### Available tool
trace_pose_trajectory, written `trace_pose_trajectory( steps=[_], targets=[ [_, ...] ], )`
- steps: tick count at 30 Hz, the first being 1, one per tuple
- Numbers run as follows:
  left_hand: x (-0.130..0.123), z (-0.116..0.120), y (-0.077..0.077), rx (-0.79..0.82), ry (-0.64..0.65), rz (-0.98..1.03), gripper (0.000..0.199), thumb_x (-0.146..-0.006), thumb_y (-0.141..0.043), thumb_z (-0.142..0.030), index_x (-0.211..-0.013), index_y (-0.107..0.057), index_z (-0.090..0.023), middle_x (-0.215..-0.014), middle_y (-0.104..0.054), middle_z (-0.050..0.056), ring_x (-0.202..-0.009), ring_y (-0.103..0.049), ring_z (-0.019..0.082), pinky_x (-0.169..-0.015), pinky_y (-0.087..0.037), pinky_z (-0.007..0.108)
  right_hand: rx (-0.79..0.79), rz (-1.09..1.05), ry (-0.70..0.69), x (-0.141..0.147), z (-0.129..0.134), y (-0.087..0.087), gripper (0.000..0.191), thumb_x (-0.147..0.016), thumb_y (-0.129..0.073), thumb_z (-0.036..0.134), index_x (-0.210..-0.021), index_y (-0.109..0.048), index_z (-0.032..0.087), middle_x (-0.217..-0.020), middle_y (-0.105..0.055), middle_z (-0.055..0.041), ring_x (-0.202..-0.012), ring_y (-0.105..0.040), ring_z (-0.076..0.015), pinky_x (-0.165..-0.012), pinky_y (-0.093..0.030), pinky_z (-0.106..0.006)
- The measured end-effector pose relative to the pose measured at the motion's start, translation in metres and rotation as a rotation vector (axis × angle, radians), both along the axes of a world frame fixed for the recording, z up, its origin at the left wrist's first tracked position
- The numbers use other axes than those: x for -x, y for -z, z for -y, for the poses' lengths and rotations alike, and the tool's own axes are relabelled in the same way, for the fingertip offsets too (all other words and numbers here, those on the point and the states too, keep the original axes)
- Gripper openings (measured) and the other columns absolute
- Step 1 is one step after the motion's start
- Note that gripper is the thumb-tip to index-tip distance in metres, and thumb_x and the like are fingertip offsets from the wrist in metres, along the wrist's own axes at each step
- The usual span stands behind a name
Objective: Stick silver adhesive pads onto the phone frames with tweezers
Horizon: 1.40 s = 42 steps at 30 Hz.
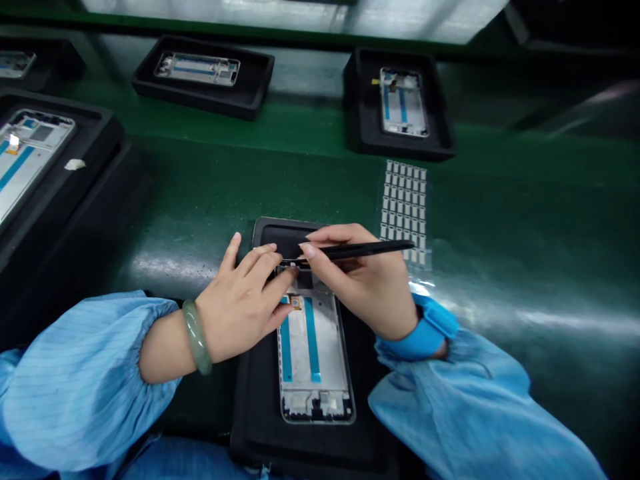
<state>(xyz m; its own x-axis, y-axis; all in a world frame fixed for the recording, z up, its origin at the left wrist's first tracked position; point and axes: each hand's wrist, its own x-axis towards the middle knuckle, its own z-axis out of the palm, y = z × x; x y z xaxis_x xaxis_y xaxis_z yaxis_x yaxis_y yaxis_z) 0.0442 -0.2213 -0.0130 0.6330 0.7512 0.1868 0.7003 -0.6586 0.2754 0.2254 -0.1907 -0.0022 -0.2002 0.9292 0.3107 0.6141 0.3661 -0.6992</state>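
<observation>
A phone frame with blue adhesive strips lies in a black foam tray in front of me. My left hand rests over its upper left part, fingers spread, with fingertips touching the frame near its top edge. Between thumb and fingers, my right hand grips black tweezers, held almost level. The tweezers' tips point left to the top edge of the frame, and my fingers partly hide them. Below my left fingertips shows a small orange flex connector.
A sheet of small grey stickers lies right of the tray. Further back stand a foam tray and another foam tray, each with a phone frame. Stacked trays at the left hold another phone frame.
</observation>
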Motion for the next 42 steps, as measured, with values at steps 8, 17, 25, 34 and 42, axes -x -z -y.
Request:
trace_pose_trajectory(
  steps=[8, 17, 25, 34, 42],
  targets=[
    [0.001, -0.001, -0.001, 0.014, 0.003, -0.016, 0.036, -0.091, -0.044, -0.032, -0.121, -0.051, -0.014, -0.118, -0.055, 0.014, -0.122, -0.043, 0.03, -0.105, -0.022, 0.062, -0.027, 0.02, -0.009, 0.0, -0.001, -0.003, 0.009, -0.08, -0.06, 0.016, -0.089, -0.059, 0.02, -0.081, -0.065, -0.0005, -0.066, -0.063, -0.0121, -0.055, -0.052, -0.021],
    [0.001, -0.002, -0.002, -0.005, 0.018, -0.021, 0.034, -0.089, -0.046, -0.031, -0.118, -0.053, -0.013, -0.114, -0.056, 0.014, -0.121, -0.044, 0.03, -0.105, -0.022, 0.062, -0.01, -0.014, -0.026, 0.0, -0.002, 0.001, 0.008, -0.081, -0.06, 0.02, -0.089, -0.06, 0.02, -0.083, -0.066, -0.0014, -0.068, -0.064, -0.0134, -0.055, -0.052, -0.023],
    [0.001, -0.003, -0.003, -0.04, 0.027, -0.076, 0.032, -0.089, -0.047, -0.03, -0.116, -0.054, -0.015, -0.114, -0.057, 0.013, -0.12, -0.046, 0.029, -0.105, -0.02, 0.064, -0.041, -0.045, -0.065, 0.004, -0.001, 0.005, 0.007, -0.081, -0.056, 0.018, -0.088, -0.058, 0.02, -0.08, -0.065, -0.0008, -0.067, -0.063, -0.013, -0.057, -0.052, -0.023],
    [-0.003, 0.001, -0.004, -0.159, 0.029, -0.157, 0.026, -0.09, -0.047, -0.026, -0.113, -0.057, -0.018, -0.118, -0.057, 0.015, -0.117, -0.05, 0.029, -0.101, -0.022, 0.069, -0.045, -0.098, 0.273, -0.058, -0.001, -0.024, 0.012, -0.086, -0.047, 0.025, -0.085, -0.058, 0.022, -0.072, -0.061, -0.0011, -0.065, -0.06, -0.017, -0.056, -0.046, -0.028],
    [-0.006, 0.006, -0.006, -0.052, -0.092, -0.02, 0.029, -0.088, -0.049, -0.03, -0.11, -0.05, -0.011, -0.122, -0.053, 0.018, -0.126, -0.041, 0.03, -0.104, -0.025, 0.063, 0.266, 0.498, 0.08, -0.072, 0.03, -0.005, 0.019, -0.08, -0.054, 0.034, -0.067, -0.047, 0.021, -0.051, -0.054, 0.0016, -0.046, -0.052, -0.0159, -0.043, -0.034, -0.026]
  ],
)
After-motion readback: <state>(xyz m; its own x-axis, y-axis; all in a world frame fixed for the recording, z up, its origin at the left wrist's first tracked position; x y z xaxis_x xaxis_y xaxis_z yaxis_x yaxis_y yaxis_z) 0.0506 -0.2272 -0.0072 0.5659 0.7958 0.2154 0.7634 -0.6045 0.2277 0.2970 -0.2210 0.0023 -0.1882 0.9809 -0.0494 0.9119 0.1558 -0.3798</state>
